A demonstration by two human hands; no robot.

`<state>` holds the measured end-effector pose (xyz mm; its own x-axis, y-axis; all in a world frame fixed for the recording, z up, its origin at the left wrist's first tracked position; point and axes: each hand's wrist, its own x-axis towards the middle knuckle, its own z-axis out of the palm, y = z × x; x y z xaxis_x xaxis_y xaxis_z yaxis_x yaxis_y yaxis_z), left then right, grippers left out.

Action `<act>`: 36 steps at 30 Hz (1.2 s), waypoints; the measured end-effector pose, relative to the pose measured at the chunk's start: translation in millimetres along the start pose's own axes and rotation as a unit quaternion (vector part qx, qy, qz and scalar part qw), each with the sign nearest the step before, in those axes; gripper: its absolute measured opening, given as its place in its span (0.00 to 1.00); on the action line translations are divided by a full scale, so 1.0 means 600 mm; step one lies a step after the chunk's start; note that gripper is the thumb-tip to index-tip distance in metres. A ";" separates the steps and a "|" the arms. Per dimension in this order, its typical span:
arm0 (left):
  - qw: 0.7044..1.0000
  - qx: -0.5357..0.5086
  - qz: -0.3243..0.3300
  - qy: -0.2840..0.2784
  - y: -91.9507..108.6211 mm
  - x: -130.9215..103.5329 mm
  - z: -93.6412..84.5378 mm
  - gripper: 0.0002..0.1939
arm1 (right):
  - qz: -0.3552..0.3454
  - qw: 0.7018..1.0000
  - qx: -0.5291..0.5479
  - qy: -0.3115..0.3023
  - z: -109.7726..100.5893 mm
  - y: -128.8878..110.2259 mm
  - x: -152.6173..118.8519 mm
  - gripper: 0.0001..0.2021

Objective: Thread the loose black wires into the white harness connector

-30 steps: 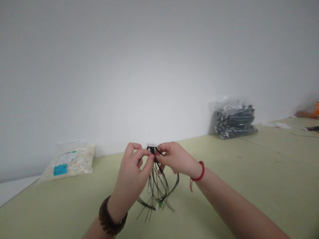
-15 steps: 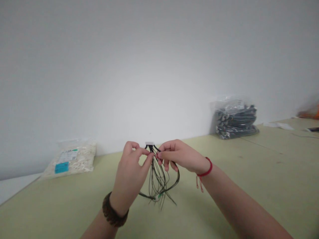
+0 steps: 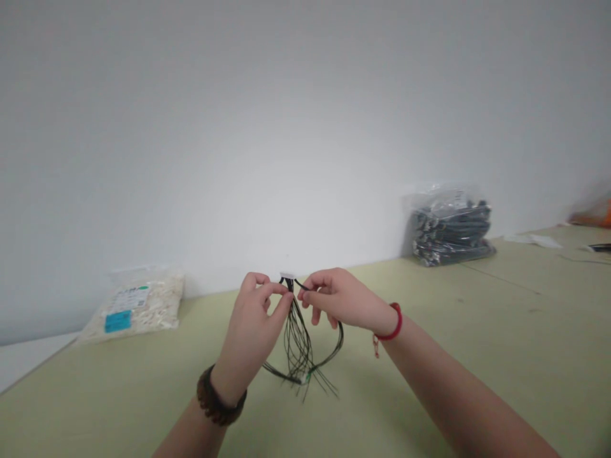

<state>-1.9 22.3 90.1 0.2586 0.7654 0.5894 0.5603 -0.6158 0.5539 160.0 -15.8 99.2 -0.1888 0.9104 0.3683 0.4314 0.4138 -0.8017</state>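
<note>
Above the green table (image 3: 477, 331), both hands stayed pinched on the wire bundle (image 3: 298, 343): left hand (image 3: 255, 318) beneath its white connector (image 3: 287, 276), right hand (image 3: 334, 298) newly gripping one wire.

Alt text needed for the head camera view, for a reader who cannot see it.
Two bare hands, left hand and right hand, pinch a bundle of thin black wires just under its small white connector, above a pale green table. A bag of white parts lies far left, a bag of dark cables far right, both against a white wall.
</note>
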 end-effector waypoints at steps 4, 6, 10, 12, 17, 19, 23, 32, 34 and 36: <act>1.000 -0.004 0.012 -0.024 0.008 -0.004 -0.001 0.11 | -0.061 0.988 -0.056 0.127 0.011 0.005 0.004 0.09; 1.000 0.017 0.020 -0.010 0.016 -0.011 0.001 0.11 | -0.089 0.980 -0.066 0.164 0.018 0.005 0.006 0.08; 0.994 0.091 0.051 0.044 0.031 -0.028 0.005 0.12 | -0.114 0.974 -0.069 0.184 0.020 0.000 0.005 0.07; 0.992 0.093 0.062 0.066 0.032 -0.031 0.004 0.11 | -0.106 0.979 -0.061 0.165 0.015 -0.003 0.002 0.09; 0.994 -0.100 -0.020 0.029 0.017 -0.017 -0.006 0.19 | -0.082 0.991 -0.041 0.095 0.008 -0.009 -0.006 0.10; 0.979 -0.188 -0.050 -0.059 0.012 -0.008 -0.011 0.21 | -0.089 0.992 -0.052 0.073 0.010 -0.012 -0.010 0.10; 0.958 -0.234 -0.054 -0.159 0.007 0.000 -0.024 0.13 | -0.128 0.981 -0.123 0.078 0.010 -0.021 -0.017 0.10; 0.960 -0.244 -0.042 -0.134 0.015 -0.008 -0.034 0.09 | -0.180 0.970 -0.148 0.069 0.010 -0.026 -0.017 0.05; 0.956 -0.266 -0.035 -0.119 0.017 -0.009 -0.032 0.06 | -0.167 0.978 -0.104 0.068 0.013 -0.022 -0.016 0.04; 0.951 -0.286 -0.038 -0.110 0.019 -0.009 -0.031 0.06 | -0.137 0.988 -0.048 0.063 0.015 -0.019 -0.015 0.04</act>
<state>-11.6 7.4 104.1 0.4282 0.7939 0.4317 0.0813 -0.5096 0.8566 148.7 -28.5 100.9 -0.2015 0.7545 0.6247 0.4614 0.6357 -0.6189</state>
